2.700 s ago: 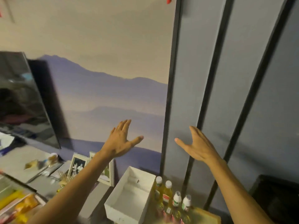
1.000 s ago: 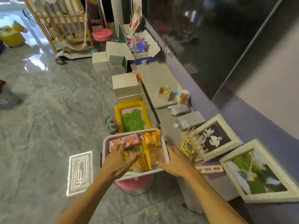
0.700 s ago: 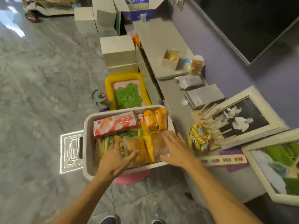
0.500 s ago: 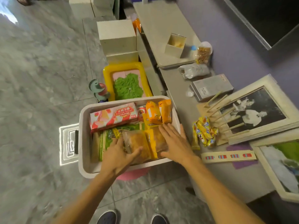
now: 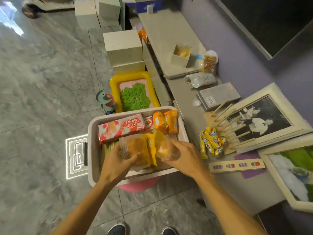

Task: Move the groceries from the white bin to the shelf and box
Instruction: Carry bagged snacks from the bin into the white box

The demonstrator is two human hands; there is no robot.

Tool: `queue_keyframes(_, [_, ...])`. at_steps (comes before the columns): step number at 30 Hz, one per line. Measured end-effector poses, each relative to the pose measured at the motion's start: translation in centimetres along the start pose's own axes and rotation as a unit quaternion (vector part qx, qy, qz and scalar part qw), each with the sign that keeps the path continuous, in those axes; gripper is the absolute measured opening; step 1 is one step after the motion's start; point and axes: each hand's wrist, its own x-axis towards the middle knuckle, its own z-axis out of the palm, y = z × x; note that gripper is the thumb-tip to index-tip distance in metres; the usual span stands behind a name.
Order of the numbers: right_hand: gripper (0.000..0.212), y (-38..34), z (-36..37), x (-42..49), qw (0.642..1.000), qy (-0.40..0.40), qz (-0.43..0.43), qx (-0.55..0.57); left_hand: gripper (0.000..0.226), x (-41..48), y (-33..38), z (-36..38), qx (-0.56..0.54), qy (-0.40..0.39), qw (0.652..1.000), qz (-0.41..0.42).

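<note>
Our left hand point(image 5: 116, 162) curls around the near left corner of a clear bread packet point(image 5: 135, 150), thumb on top and fingers tucked beneath, so the hand is half closed on it. Our right hand point(image 5: 184, 156) grips a second bread packet point(image 5: 163, 146) from the right, fingers wrapped under its lower edge and the packet tilted up toward the left. Both packets sit over the near half of the white bin point(image 5: 92, 150), touching each other along a yellow printed strip.

Deeper in the bin lies a red-and-white wafer biscuit pack point(image 5: 121, 128), angled across the far left, and beside it two orange snack packs point(image 5: 166, 122) lean against the far right wall. Something green shows beneath the left packet, too hidden for us to name.

The bin rests on a pink stool point(image 5: 138, 184) standing on the grey tiled floor. Just right of the bin, on the low grey desk point(image 5: 227, 184), lies a bundle of yellow candy packets point(image 5: 210, 143), near a framed black-and-white photo point(image 5: 259, 119).
</note>
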Motion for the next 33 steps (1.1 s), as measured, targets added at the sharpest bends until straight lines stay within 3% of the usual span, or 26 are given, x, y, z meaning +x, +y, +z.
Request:
queue_keyframes(7, [0.078,-8.9,-9.6,-4.7,0.991,0.094,0.034,0.089,0.048,-5.0,9.5,-8.4,-0.002,0.006,0.998,0.055])
queue_keyframes(11, [0.084,-15.9,-18.7,-7.6,0.982,0.152,0.044,0.099,0.042,-9.0,18.6,-13.9,-0.015,0.002,0.995,0.095])
queue_keyframes(19, [0.074,-28.6,-35.6,-17.2,0.95,0.301,0.048,0.063,0.049,-17.0,36.5,-20.4,-0.062,-0.043,0.967,0.243])
queue_keyframes(25, [0.083,-30.4,-43.2,-26.6,0.897,0.432,0.095,0.001,0.066,-20.9,46.8,-17.7,-0.072,-0.131,0.927,0.344])
queue_keyframes(29, [0.083,-29.4,-45.5,-35.1,0.845,0.513,0.149,-0.014,0.054,-25.0,51.8,-12.5,-0.066,-0.206,0.892,0.398])
queue_keyframes(33, [0.077,-28.4,-45.5,-45.1,0.789,0.572,0.219,-0.04,0.058,-30.7,54.2,-6.0,-0.054,-0.314,0.844,0.431])
